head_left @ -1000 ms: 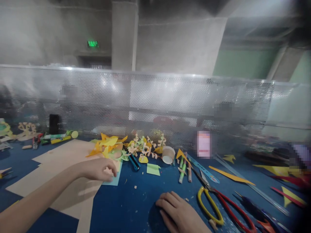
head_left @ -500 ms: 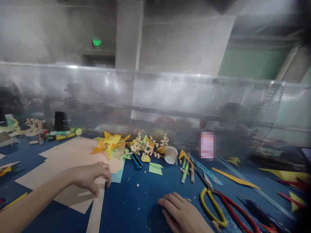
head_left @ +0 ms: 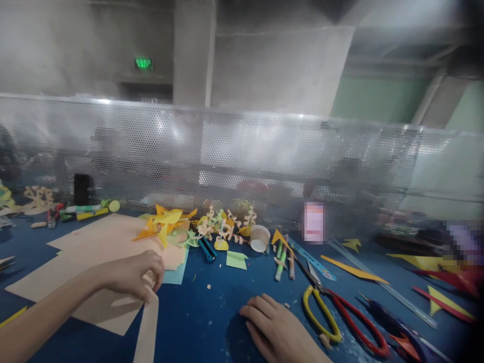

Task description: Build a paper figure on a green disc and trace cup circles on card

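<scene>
Left hand (head_left: 132, 275) pinches paper strip (head_left: 146, 327), apparently at top end; lift gently, avoid tearing. Right hand (head_left: 278, 330) flat, fingers spread, on table (head_left: 212, 317).

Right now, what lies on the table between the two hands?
In the head view, only bare blue tabletop with tiny paper crumbs lies between the left hand, pinching a peach paper strip, and the right hand, resting flat.

I'm in a craft workshop — blue worktable (head_left: 212, 322), paper cutouts (head_left: 166, 224) at eleven o'clock, scissors (head_left: 340, 317) at four — perforated metal screen (head_left: 242, 161) behind.
</scene>
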A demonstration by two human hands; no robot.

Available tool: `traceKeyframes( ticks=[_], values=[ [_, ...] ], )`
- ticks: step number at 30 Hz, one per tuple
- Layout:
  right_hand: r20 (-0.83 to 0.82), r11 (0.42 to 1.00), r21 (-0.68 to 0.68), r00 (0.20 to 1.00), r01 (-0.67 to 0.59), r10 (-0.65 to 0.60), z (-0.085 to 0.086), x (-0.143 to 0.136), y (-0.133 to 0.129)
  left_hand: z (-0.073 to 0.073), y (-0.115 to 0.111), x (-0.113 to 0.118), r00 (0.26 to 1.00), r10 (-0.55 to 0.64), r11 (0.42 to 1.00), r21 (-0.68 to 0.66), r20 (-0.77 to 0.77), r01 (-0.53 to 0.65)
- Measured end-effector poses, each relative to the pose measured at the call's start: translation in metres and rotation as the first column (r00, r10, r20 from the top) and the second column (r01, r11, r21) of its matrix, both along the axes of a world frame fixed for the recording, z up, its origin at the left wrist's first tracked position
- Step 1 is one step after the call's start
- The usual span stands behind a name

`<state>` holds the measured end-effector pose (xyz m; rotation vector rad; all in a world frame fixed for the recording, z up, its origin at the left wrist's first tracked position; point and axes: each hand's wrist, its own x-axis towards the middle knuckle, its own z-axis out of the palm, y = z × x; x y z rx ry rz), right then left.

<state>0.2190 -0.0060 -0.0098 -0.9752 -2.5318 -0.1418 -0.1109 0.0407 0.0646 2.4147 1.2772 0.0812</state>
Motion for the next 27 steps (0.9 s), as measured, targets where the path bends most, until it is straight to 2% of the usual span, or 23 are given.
traceKeyframes(
  ticks=[3, 5, 7, 9, 12, 16, 19, 22, 25, 27],
  values=[
    [0.002, 1.000, -0.007, 1.000, 0.006, -0.006, 0.002, -0.001, 0.000, 0.013, -0.008, 0.009, 0.987, 0.065, 0.987, -0.157, 0.150, -0.041],
    [-0.011, 1.000, 0.001, 1.000, -0.004, 0.004, 0.000, 0.000, 0.000, 0.018, -0.013, 0.019, 0.933, 0.107, 0.964, -0.266, 0.343, -0.013],
    [-0.040, 0.999, 0.038, 0.999, -0.009, 0.010, -0.003, 0.000, 0.000, 0.015, -0.018, 0.032, 0.843, 0.176, 0.946, -0.324, 0.509, -0.003],
    [-0.097, 0.992, 0.124, 0.995, 0.011, 0.001, -0.007, 0.002, 0.000, 0.008, -0.021, 0.045, 0.794, 0.208, 0.937, -0.350, 0.571, 0.006],
    [-0.187, 0.980, 0.196, 0.982, 0.032, 0.006, -0.009, 0.005, -0.004, -0.008, -0.024, 0.059, 0.774, 0.222, 0.929, -0.370, 0.593, 0.018],
    [-0.242, 0.999, 0.040, 0.970, -0.030, 0.039, -0.004, 0.010, -0.009, -0.024, -0.024, 0.065, 0.798, 0.224, 0.924, -0.383, 0.559, 0.009],
    [-0.233, 0.990, 0.089, 0.964, -0.108, 0.127, 0.001, 0.010, -0.011, -0.026, -0.026, 0.065, 0.808, 0.228, 0.952, -0.298, 0.543, -0.068],
    [-0.159, 0.976, 0.163, 0.972, -0.147, 0.173, 0.006, 0.005, -0.011, -0.025, -0.027, 0.066, 0.827, 0.206, 0.967, -0.240, 0.522, -0.090],
    [-0.132, 0.978, 0.138, 0.975, -0.160, 0.178, 0.006, 0.002, -0.009, -0.024, -0.024, 0.062, 0.854, 0.233, 0.952, -0.290, 0.466, -0.101],
    [-0.161, 0.987, 0.121, 0.979, -0.110, 0.128, 0.002, 0.003, -0.006, -0.024, -0.019, 0.055, 0.874, 0.256, 0.935, -0.335, 0.414, -0.115]
  ],
)
